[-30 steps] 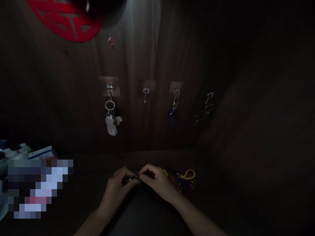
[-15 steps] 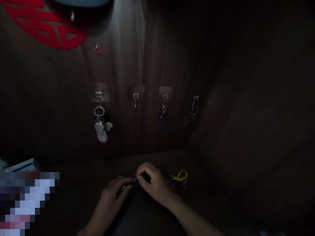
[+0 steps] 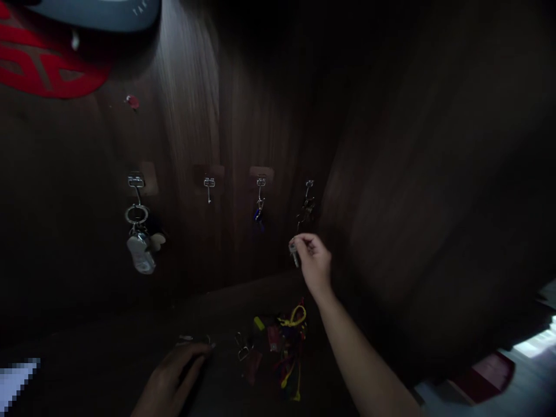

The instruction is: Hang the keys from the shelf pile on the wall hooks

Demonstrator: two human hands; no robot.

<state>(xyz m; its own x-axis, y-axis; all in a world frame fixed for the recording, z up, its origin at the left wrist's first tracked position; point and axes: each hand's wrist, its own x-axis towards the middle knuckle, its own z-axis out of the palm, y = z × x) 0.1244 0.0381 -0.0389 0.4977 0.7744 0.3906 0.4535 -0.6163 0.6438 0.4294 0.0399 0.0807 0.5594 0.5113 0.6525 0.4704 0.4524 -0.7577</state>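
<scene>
My right hand is raised at the back wall, its thumb and fingers pinching a small metal key that points downward. Just above it, dark keys hang from the rightmost hook. My left hand is low over the dark shelf, thumb and index finger curled close together. A tiny pale thing shows at its fingertips, too dim to name. Behind that hand lies a small metal piece. Between the hands are metal rings or clasps and a bundle of coloured cords with a yellow loop.
On the wall, a large key bunch with fobs hangs at left. A bare hook comes after it, then a hook bearing a blue item. A dark side wall stands at right. A cap hangs at upper left.
My right hand has parted from my left and risen to the rightmost hook, carrying the key. My left hand has shifted slightly left and down. The view has turned to the right.
</scene>
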